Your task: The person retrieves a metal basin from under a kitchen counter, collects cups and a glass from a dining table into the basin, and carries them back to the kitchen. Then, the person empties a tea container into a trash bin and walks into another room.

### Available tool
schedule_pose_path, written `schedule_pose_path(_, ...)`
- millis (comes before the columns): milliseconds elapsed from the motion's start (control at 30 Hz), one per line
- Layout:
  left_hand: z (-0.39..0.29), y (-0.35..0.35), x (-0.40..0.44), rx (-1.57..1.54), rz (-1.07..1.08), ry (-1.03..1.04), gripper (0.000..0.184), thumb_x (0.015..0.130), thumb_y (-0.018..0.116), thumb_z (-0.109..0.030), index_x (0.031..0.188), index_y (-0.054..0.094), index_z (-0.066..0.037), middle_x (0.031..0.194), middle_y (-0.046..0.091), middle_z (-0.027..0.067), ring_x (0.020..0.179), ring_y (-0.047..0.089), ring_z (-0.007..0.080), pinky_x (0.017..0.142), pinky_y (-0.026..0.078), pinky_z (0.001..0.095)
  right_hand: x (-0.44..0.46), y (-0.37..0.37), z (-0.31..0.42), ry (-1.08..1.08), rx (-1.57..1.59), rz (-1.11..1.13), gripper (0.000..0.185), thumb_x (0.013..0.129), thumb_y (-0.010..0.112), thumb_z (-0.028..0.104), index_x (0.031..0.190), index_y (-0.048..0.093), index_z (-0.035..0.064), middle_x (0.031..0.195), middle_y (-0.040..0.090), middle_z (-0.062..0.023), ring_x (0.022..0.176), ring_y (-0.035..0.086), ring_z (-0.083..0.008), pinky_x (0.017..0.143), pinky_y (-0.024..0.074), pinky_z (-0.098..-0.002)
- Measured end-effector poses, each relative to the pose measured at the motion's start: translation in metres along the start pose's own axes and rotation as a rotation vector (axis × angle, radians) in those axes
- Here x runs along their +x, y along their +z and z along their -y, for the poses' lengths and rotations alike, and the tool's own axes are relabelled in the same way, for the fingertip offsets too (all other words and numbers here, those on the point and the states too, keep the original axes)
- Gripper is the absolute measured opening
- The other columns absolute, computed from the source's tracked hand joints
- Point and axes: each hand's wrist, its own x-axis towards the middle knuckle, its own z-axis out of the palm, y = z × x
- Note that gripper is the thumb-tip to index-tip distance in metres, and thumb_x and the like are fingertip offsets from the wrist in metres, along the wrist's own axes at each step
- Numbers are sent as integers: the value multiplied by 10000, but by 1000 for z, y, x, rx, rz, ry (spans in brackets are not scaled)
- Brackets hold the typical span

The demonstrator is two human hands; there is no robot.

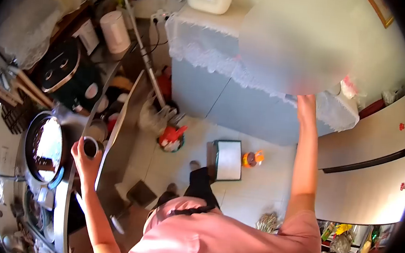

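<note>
At the left, beside the counter edge, my left hand (87, 164) is closed around a small cup (90, 148) with a pale rim and a dark inside. What the cup contains, if anything, I cannot make out. An open cabinet door (121, 118) stands just past this hand, with several items in the space behind it. My right arm stretches forward to the top of a grey-blue cabinet (195, 72) covered by a white lace cloth (209, 56). A large blurred patch hides the fingers of my right hand (306, 106), so its grip does not show.
A large round pan (44, 146) and a dark rice cooker (71, 72) stand on the left counter. On the floor are a board-like box (228, 160), an orange toy-like object (253, 158) and a red bag (172, 134). A fridge (369, 162) stands right.
</note>
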Motion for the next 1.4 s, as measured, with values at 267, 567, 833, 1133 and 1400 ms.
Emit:
schedule_pose_path(267, -76, 92, 0, -58, 139, -132, 720, 566, 732, -90, 1216, 423, -76, 1157, 377, 178, 1073, 423, 349, 905, 383, 397, 297, 58, -90, -330, -942, -50, 573, 743, 569, 294, 1223, 418, 19, 1096, 534, -217, 1024, 508, -357, 874, 401, -400)
schedule_pose_path(567, -126, 154, -7, -110, 194, -248, 676, 596, 716, -89, 1206, 426, -64, 1164, 387, 172, 1035, 458, 325, 857, 414, 380, 233, 82, -67, -529, -820, -150, 419, 822, 549, 276, 1131, 512, -4, 1125, 541, -177, 1036, 524, -299, 873, 402, -343)
schedule_pose_path(833, -124, 257, -58, -486, 292, -445, 696, 592, 712, -65, 1220, 410, -42, 1159, 376, 171, 1082, 432, 298, 892, 394, 349, -133, 240, -246, 1294, 426, 1156, 543, 846, 505, 407, 1293, 330, 152, 1221, 434, -86, 993, 527, -226, 749, 472, -398)
schedule_pose_path(1133, -105, 296, -100, -651, 537, -439, 870, 585, 762, -121, 1314, 290, -79, 1312, 272, 198, 1188, 347, 344, 955, 345, 394, -189, 276, -290, 1586, 914, 909, 398, 847, 521, 328, 1168, 424, 113, 1109, 518, -83, 921, 573, -222, 622, 542, -333)
schedule_pose_path(1400, -6, 295, -305, -186, 857, -910, 559, 759, 618, -344, 1189, 444, -32, 1219, 396, 240, 1110, 414, 368, 899, 382, 407, -148, 317, -236, 437, 224, 705, 488, 728, 600, 147, 1171, 405, 86, 1108, 477, -95, 958, 511, -189, 725, 464, -290)
